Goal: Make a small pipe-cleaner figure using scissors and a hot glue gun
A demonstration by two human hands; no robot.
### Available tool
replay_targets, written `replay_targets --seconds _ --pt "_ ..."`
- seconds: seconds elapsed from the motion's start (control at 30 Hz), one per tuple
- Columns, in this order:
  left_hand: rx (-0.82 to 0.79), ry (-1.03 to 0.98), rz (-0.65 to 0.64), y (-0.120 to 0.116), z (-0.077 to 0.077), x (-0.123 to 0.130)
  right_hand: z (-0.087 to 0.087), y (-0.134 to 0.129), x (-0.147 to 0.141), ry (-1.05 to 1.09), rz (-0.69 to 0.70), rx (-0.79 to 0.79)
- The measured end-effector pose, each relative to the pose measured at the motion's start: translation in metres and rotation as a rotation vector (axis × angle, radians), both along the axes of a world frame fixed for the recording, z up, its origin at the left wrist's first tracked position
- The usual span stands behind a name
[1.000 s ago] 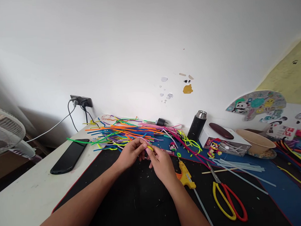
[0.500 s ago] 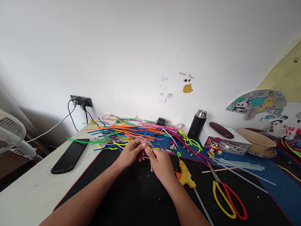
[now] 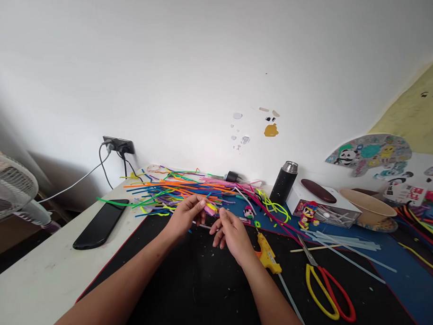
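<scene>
My left hand [image 3: 187, 214] pinches a small pink and yellow piece [image 3: 211, 209] that looks made of fuzzy pipe cleaner. Just right of it, my right hand [image 3: 230, 232] has its fingers apart, with nothing visible in them. Behind both hands lies a loose heap of coloured pipe cleaners [image 3: 182, 186], mostly orange, blue, green and purple. A yellow glue gun [image 3: 268, 255] with a clear glue stick in it rests beside my right wrist. Farther right are scissors [image 3: 322, 277] with one yellow and one red handle.
A black phone [image 3: 100, 224] lies at the left, near a fan [image 3: 11, 184]. Toward the wall stand a black flask [image 3: 284, 183], a white box [image 3: 346, 210] and a bowl [image 3: 369, 204]. A small colourful figure [image 3: 307, 215] and glue sticks [image 3: 350, 241] are on the blue mat.
My right hand has come away from the pink and yellow piece, and its fingers have spread. The piece stays in my left hand and shows more clearly. The view has shifted slightly.
</scene>
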State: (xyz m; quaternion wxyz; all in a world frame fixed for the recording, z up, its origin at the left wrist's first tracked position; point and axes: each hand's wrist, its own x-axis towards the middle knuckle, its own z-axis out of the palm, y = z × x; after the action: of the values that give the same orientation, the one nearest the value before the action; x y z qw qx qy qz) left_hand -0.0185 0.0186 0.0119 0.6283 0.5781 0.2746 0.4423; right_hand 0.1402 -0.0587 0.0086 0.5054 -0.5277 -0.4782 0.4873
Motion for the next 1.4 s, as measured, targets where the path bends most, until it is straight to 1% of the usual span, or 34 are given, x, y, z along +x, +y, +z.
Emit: replay_targets --seconds 0.1,0.27,0.5,0.73,0.83,0.97,1.1,1.23,1.4 --pt "0.051 0.064 -0.063 -0.0043 -0.0007 0.0034 -0.0004 -0.0007 -0.0009 0.010 0.029 -0.013" --pt "0.092 0.098 -0.071 -0.0069 0.0000 0.0055 -0.0013 -0.0010 -0.0013 -0.021 0.063 -0.018" --pt "0.065 0.109 -0.108 -0.0091 0.0037 0.0050 0.0034 -0.0019 -0.0003 -0.094 0.029 0.020" --pt "0.031 0.128 -0.110 -0.0093 0.0047 0.0031 0.0005 -0.0020 0.0012 -0.149 0.025 0.025" --pt "0.018 0.131 -0.125 -0.0093 0.0056 0.0023 -0.0001 -0.0029 0.0021 -0.234 -0.009 0.045" --pt "0.010 0.148 -0.118 -0.0070 0.0026 0.0022 -0.0020 -0.0039 0.0027 -0.387 -0.055 0.092" --pt "0.003 0.121 -0.107 -0.0045 0.0000 0.0022 -0.0047 -0.0036 0.0025 -0.332 -0.005 0.086" --pt "0.042 0.081 -0.094 -0.0027 -0.0003 0.0012 -0.0048 -0.0036 0.0013 -0.243 0.053 0.067" --pt "0.056 0.112 -0.114 -0.0025 0.0009 -0.0006 -0.0028 -0.0045 0.0012 -0.259 0.052 0.064"
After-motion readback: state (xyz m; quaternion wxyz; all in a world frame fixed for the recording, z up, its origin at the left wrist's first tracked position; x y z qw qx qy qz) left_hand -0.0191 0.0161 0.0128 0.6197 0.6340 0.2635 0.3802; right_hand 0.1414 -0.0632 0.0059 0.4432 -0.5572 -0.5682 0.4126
